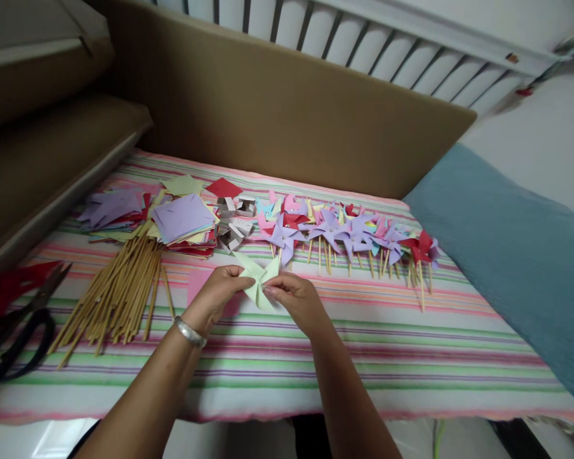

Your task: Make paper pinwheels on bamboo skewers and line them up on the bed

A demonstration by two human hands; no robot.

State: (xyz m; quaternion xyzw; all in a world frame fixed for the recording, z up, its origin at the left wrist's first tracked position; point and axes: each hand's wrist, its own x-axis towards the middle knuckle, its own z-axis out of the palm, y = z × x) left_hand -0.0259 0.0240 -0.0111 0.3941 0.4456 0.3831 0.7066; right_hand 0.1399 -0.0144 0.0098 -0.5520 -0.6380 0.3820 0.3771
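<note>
Between my hands is a pale green paper pinwheel (259, 292), its points folded in toward the middle, with no stick showing on it. My left hand (224, 288), a silver bracelet at its wrist, pinches the left side between thumb and fingers. At the pinwheel's centre and right blade, the thumb and fingertips of my right hand (294, 296) are pressed together; whether a pin is in them is too small to tell. A pink paper square (198, 284) lies on the cloth, partly hidden beneath my left hand.
A heap of thin wooden sticks (119, 293) lies left, below stacked coloured paper squares (184, 217) and cut sheets (110, 210). Small open boxes (232, 234) stand beside a row of finished pinwheels (330, 229). Black scissors (31, 319) rest far left. A brown board (287, 108) rises behind.
</note>
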